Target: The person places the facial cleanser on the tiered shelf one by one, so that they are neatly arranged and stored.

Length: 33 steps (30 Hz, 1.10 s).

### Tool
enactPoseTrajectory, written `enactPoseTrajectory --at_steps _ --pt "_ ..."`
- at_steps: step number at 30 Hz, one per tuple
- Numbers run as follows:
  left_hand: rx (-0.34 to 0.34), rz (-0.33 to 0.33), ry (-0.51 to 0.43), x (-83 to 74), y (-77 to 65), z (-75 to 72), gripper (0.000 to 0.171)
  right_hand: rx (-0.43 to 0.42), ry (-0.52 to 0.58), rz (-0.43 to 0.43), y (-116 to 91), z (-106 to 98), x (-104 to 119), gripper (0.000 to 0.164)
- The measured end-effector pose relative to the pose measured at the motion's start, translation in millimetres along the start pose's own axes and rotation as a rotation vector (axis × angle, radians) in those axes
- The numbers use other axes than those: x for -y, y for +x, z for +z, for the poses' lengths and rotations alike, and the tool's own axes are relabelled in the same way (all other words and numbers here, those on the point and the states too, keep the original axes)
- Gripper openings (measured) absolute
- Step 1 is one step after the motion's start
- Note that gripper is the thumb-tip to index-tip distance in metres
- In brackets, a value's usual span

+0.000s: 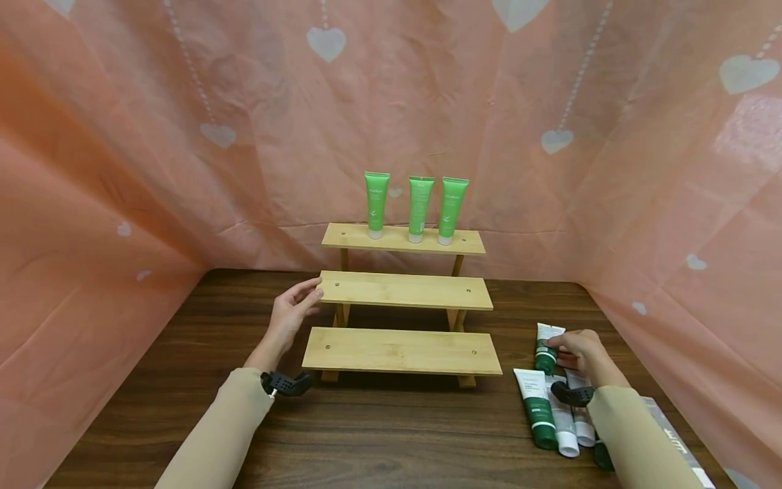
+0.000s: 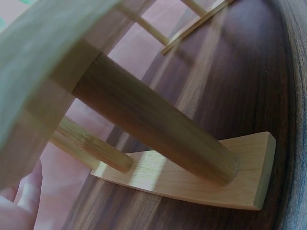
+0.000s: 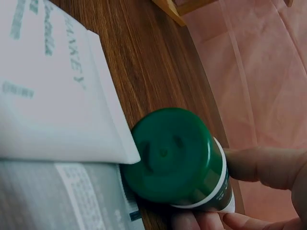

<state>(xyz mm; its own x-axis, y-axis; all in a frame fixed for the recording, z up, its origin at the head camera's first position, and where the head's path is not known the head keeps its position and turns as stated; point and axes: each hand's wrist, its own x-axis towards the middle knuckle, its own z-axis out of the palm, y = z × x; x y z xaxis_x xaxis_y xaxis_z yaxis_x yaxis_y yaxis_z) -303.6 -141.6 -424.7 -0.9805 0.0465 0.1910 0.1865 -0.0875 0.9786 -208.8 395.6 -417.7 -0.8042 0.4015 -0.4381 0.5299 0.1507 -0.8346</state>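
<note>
On the left, my left hand (image 1: 292, 314) holds the left end of the middle board of a three-step wooden display stand (image 1: 403, 291), thumb and fingertips at its corner. A leg of the stand fills much of the left wrist view, with a bit of a finger (image 2: 29, 199) low at the left. My right hand (image 1: 583, 350) grips a white and dark green squeeze tube (image 1: 544, 360) between thumb and fingers. Its green cap (image 3: 168, 153) faces the camera in the right wrist view. Several similar tubes, among them a white and green one (image 1: 537, 411), lie just below that hand.
Three light green tubes (image 1: 419, 210) stand caps down on the stand's top step. At the right edge of the dark wooden table (image 1: 391, 435) is a grey flat thing with white print (image 1: 672, 435), partly behind my sleeve. Pink heart-patterned cloth (image 1: 263, 170) hangs around the table.
</note>
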Motion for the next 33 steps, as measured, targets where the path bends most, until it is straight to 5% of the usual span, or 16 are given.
enactPoseTrajectory --at_steps 16,21,33 --pt "0.023 -0.016 0.001 -7.4 -5.1 2.5 0.043 0.027 0.114 -0.005 -3 -7 -6 0.030" --pt "0.036 0.014 0.016 -18.3 -10.3 4.7 0.043 0.023 0.118 0.015 -1 -9 -2 0.048" --pt "0.002 0.011 0.014 2.0 0.6 -0.5 0.047 0.068 0.182 -0.002 -3 -8 -5 0.091"
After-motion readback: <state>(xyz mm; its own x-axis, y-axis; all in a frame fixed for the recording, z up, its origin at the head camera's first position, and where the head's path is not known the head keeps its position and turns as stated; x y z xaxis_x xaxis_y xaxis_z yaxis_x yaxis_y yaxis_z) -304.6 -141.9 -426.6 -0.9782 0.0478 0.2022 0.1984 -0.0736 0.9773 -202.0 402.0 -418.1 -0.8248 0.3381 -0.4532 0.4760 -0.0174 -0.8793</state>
